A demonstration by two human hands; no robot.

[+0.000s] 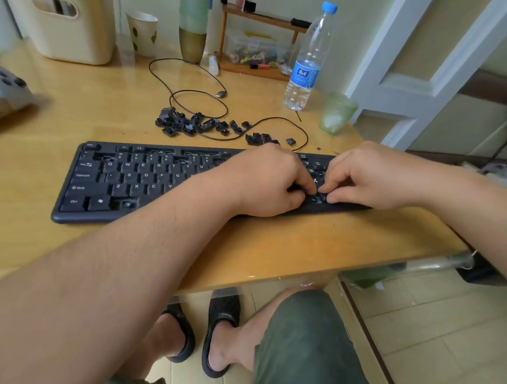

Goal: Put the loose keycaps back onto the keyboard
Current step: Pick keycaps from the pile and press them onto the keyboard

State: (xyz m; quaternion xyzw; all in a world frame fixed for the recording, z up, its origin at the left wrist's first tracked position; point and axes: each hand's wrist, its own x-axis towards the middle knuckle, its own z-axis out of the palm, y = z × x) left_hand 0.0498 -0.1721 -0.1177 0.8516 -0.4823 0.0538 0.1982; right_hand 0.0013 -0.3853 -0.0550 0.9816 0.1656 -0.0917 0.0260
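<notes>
Keycaps (204, 125) sat piled behind keyboard (108, 179); left hand (270, 181) and right hand (369, 176), fingers curled, pressed down on one keycap at its right end.

A home room, with a wooden worktop (71, 117) used as a desk. Beyond the fingers stand a paper cup (142, 30), a water bottle (309, 57) and a small shelf (258, 42) of oddments. Slippers (219, 316) rest on the tiled floor (438, 329) below, beside a white door (414, 57).

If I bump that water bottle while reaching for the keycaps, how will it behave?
The water bottle stands tall on a narrow base, so it would probably tip. It looks nearly full, so fairly heavy, and once down it would likely roll. The blue cap is on, so a spill seems unlikely. The loose keycaps lie close by.
</notes>
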